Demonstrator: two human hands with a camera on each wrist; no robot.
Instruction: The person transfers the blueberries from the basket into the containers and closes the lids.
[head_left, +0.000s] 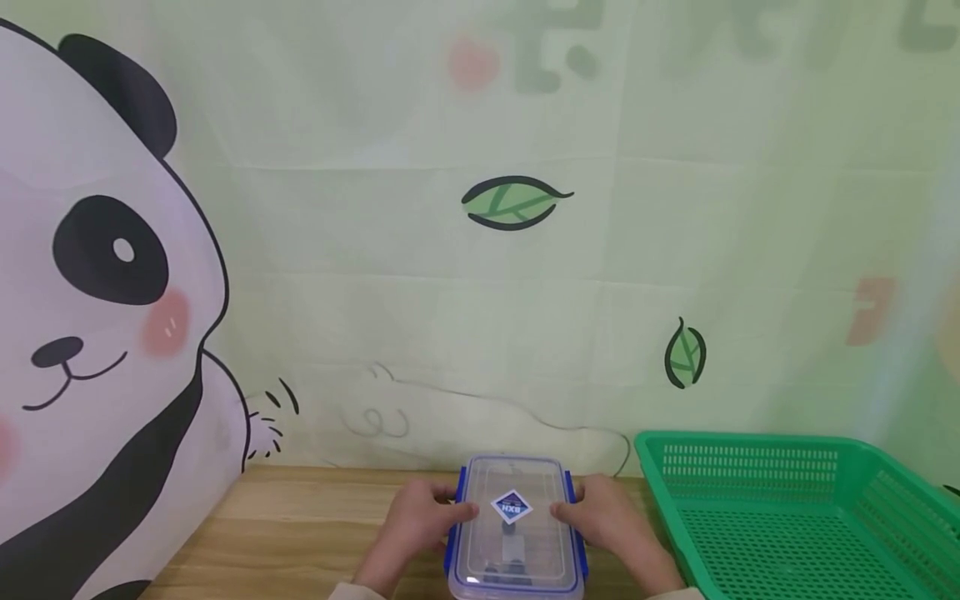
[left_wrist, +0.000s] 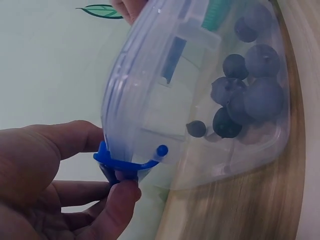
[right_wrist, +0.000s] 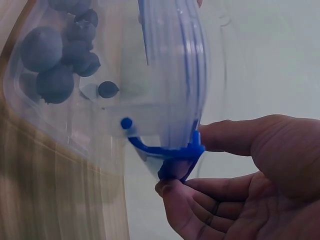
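A clear plastic food container with a lid and blue side latches stands on the table, a diamond-shaped label on top. Through its cloudy wall show several dark blue round fruits like blueberries, of differing sizes. My left hand pinches the left side at a blue latch, thumb on the lid edge and fingertips below the latch. On the other side my right hand does the same at the right latch. Both latches stick outward in the wrist views.
A green plastic basket with slotted walls stands to the right, close to my right forearm. The wooden table ends at a pale green wall cloth printed with a panda and leaves.
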